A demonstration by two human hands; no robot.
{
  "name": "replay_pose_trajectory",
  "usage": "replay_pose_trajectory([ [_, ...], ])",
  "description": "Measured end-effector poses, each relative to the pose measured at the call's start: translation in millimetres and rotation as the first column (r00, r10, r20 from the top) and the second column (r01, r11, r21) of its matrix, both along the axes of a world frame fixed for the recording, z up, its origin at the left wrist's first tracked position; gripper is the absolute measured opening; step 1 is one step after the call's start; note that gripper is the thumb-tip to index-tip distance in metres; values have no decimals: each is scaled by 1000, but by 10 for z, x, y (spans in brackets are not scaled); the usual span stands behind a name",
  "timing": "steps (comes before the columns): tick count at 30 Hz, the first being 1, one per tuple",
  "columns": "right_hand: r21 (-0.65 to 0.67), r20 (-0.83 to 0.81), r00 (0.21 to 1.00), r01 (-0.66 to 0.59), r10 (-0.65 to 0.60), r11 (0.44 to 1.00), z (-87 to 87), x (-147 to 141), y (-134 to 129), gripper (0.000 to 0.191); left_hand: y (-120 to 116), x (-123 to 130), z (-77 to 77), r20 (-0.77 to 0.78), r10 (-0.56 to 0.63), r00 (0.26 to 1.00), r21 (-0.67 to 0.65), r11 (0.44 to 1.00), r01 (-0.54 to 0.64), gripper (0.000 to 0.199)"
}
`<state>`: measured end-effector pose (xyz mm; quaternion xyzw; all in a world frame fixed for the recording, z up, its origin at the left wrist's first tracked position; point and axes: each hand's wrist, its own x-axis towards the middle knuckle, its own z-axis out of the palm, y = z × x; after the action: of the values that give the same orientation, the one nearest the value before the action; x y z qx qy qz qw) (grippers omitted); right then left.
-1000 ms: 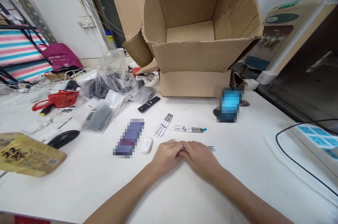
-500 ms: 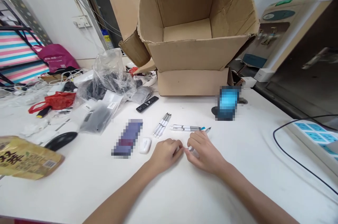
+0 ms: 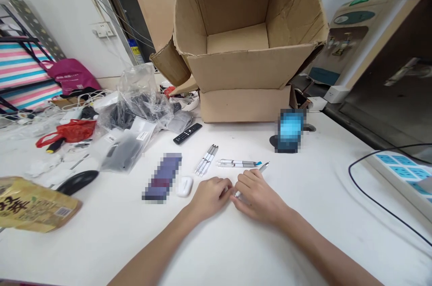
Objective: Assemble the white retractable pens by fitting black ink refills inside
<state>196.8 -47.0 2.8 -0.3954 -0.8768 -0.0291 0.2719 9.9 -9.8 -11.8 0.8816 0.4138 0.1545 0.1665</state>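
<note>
My right hand (image 3: 258, 196) is closed around a white and grey pen (image 3: 264, 167). The pen's grey tip sticks out past the knuckles to the upper right, and its white end shows near the thumb. Close against it, my left hand (image 3: 212, 196) has its fingers curled and pinched together; whatever lies between them is hidden. Just beyond the hands, similar pens (image 3: 238, 163) lie sideways, one with a blue piece at its end. Two more pens (image 3: 206, 160) lie slanted side by side. Left of my left hand rests a white earbud case (image 3: 184, 186).
A blurred-out phone-like thing (image 3: 164, 177) and a black remote (image 3: 187, 133) lie to the left. A large open cardboard box (image 3: 245, 106) stands at the back. A lit screen (image 3: 290, 131) is behind the pens; a power strip (image 3: 401, 173) with a black cable lies right.
Both hands have drawn slightly closer together, my right hand shifting a little left with the pen. The other things lie as before; the view has moved slightly.
</note>
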Motion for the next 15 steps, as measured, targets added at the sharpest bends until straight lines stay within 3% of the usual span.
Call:
replay_pose_trajectory([
  [15, -34, 31, 999, 22, -21, 999, -30, 2, 4, 20, 7, -8, 13, 2, -39, 999, 1, 999, 39, 14],
])
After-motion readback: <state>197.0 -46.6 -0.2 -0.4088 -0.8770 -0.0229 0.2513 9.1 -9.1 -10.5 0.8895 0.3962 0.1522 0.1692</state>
